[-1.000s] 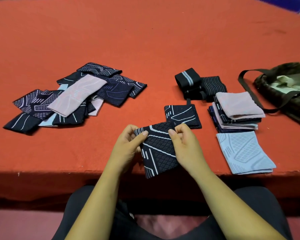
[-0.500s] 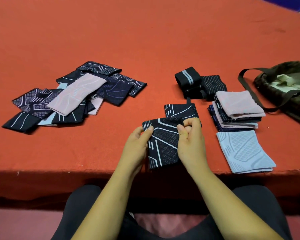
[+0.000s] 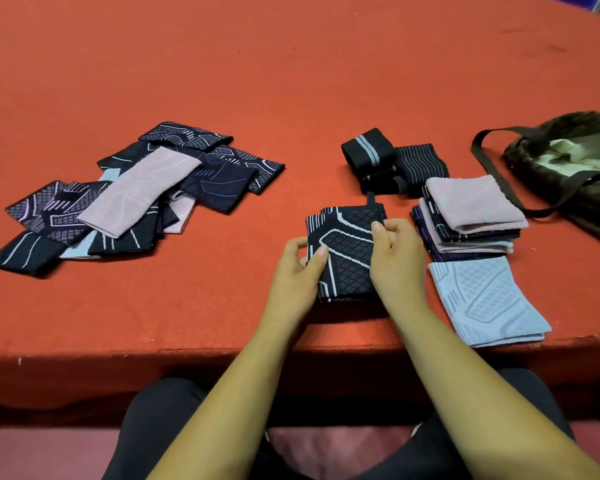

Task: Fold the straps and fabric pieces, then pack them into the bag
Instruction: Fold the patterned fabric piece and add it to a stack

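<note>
Currently, item: dark patterned fabric piece [image 3: 347, 261], folded, on the worktop [image 3: 291, 81], left of the bag [image 3: 568, 188]. Our left hand [image 3: 297, 271] and right hand [image 3: 397, 261] pinch its sides; we should align edges flat before letting go.

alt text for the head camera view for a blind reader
The left hand and right hand grip a folded black patterned fabric piece near the front edge of an orange table. A heap of fabric pieces lies left; folded stacks, rolled black straps and an open bag lie right.
</note>
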Action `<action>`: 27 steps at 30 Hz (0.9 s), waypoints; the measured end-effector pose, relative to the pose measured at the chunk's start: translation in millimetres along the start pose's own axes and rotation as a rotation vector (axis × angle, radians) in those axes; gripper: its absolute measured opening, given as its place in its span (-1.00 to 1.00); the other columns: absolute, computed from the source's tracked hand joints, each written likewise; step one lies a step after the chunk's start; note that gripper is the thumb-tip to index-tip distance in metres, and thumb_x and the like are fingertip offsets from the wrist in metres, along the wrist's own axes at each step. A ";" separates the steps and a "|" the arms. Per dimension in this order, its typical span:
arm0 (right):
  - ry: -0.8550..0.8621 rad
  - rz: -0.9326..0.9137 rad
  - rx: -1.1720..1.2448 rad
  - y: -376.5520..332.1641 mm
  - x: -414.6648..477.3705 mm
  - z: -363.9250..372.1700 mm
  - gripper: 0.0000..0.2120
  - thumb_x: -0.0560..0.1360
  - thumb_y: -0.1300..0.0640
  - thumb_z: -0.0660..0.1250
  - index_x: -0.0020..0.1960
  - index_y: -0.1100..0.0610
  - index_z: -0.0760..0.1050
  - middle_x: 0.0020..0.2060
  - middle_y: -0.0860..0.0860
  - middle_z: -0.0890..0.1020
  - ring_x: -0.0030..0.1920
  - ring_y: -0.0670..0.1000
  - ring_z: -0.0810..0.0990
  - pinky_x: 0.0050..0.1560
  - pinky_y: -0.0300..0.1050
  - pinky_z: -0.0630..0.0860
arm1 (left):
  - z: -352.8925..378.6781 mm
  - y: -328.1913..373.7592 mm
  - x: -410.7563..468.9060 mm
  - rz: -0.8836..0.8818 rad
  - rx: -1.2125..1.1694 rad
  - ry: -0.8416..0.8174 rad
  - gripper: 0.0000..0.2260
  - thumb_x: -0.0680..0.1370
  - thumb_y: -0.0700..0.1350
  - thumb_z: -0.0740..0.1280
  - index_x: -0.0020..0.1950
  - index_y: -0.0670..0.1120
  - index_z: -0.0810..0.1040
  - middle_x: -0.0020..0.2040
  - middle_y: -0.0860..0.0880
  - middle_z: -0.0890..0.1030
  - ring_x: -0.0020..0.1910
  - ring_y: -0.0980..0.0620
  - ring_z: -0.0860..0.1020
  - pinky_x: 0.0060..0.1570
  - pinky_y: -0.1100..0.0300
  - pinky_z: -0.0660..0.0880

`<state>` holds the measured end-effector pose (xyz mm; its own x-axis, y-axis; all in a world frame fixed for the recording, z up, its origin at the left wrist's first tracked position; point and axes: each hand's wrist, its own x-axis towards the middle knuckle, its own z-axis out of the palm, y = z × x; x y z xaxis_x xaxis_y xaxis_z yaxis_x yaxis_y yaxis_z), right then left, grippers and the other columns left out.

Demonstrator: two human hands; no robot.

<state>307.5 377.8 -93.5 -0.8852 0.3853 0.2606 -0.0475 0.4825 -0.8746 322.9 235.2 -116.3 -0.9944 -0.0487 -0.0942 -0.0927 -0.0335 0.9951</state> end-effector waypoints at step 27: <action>-0.031 -0.093 -0.311 59.5 82.5 29.1 -0.82 0.51 0.33 0.26 0.11 0.27 0.44 0.05 0.22 0.52 0.09 0.19 0.48 0.12 -0.08 0.34 | 43.7 -23.6 93.3 0.345 0.691 0.084 -0.78 0.63 -0.18 0.23 0.26 -0.15 0.48 0.06 -0.14 0.49 0.00 -0.02 0.44 0.01 0.30 0.26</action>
<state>218.2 415.3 -135.9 -0.8977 0.3063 0.3166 0.0107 0.7337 -0.6794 230.0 275.0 -147.4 -0.9680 -0.0199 0.2501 0.1830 0.6258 0.7582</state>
